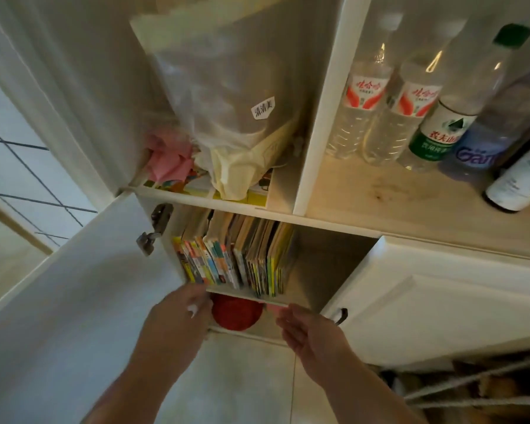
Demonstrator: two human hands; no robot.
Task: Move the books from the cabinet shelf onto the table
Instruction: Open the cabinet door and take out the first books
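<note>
A row of several thin, colourful books (pixel 236 255) stands upright on the cabinet shelf (pixel 303 289), packed against its left wall. The right part of that shelf is bare. My left hand (pixel 178 316) reaches just below the left end of the row, fingers apart, blurred, with nothing in it. My right hand (pixel 309 332) is held open, palm turned left, just below the shelf's front edge and right of the books. Neither hand touches a book. No table is in view.
The cabinet door (pixel 74 301) stands swung open on the left. A red round object (pixel 236 312) lies on the level under the books. Above, a plastic bag (pixel 227 96) and pink paper; several bottles (pixel 410 111) stand on the counter at right. A closed door (pixel 441 307) is at right.
</note>
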